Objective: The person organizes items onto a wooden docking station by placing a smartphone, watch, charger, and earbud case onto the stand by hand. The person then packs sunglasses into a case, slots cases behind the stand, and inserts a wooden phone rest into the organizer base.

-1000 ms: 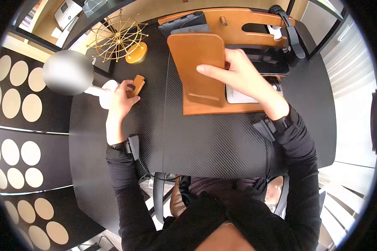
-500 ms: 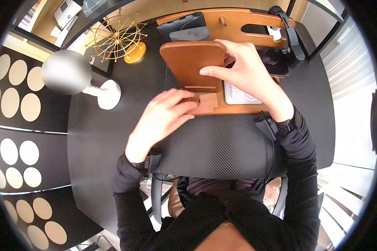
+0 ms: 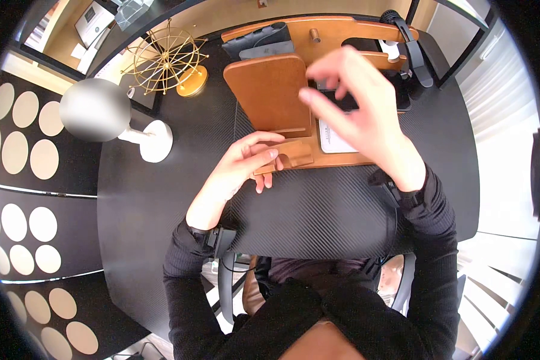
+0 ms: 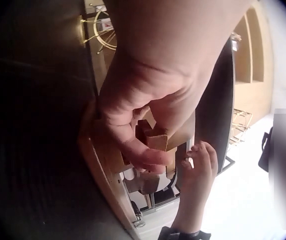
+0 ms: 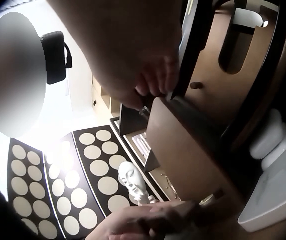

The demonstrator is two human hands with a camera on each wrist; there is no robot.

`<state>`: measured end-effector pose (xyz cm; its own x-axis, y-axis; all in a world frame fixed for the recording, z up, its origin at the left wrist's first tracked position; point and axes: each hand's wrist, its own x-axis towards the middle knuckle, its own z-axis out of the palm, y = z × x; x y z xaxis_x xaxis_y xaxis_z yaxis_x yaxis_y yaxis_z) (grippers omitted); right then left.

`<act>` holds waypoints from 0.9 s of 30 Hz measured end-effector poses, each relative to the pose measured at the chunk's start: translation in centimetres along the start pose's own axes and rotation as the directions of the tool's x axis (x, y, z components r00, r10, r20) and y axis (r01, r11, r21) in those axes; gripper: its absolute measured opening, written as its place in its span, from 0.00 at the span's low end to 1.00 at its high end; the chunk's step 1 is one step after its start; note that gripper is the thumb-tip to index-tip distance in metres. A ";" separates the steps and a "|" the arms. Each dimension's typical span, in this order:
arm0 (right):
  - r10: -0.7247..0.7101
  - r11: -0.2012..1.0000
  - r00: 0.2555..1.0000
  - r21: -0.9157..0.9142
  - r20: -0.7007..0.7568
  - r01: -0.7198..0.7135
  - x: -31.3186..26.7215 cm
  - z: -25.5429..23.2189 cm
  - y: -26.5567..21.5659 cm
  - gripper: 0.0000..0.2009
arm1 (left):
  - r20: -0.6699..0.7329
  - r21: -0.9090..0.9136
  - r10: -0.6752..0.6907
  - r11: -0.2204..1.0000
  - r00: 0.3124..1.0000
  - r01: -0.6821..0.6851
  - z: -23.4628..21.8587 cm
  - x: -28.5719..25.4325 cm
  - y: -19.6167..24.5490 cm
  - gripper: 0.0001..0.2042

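Observation:
In the head view my left hand pinches a small notched wooden piece at the front left of the wooden organizer's base. Close behind that piece stands a tall rounded wooden panel, leaning slightly back. My right hand hovers to the right of the panel, thumb and fingers apart and holding nothing. The left wrist view shows thumb and fingers round the wooden piece, with the right hand beyond. A white flat device lies on the base under the right hand.
Behind the panel rise the organizer's back board, a dark pouch and headphones. A gold wire wheel ornament and a white figurine stand at left on the black desk.
My left hand has lifted the small wooden piece from beside the figurine and carried it right to the organizer's base. My right hand has let go of the panel, which stays standing.

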<state>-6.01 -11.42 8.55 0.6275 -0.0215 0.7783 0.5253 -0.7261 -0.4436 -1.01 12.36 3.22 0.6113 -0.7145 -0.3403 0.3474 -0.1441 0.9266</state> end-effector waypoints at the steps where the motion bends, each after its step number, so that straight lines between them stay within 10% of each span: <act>1: -0.164 0.986 0.979 0.033 0.120 0.161 -0.3 -0.2 -0.1 0.15 | 0.019 -0.103 -0.021 0.994 1.000 0.023 -0.3 0.1 -0.2 0.18; 6: -0.306 0.949 0.768 0.121 0.562 0.290 -3.6 0.3 -1.0 0.12 | 0.015 -0.306 -0.041 0.951 0.999 0.044 -0.7 0.4 -0.8 0.16; 27: -0.158 0.979 0.801 -0.015 0.578 0.204 -4.4 0.7 0.7 0.07 | -0.124 -0.016 -0.022 1.000 0.992 0.020 -1.6 0.6 -0.8 0.14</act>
<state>-7.98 -11.29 4.52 0.7516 0.4947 0.4363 0.6337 -0.7253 -0.2692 0.24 13.09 2.03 0.6867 -0.6211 -0.3777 0.3711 -0.1472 0.9169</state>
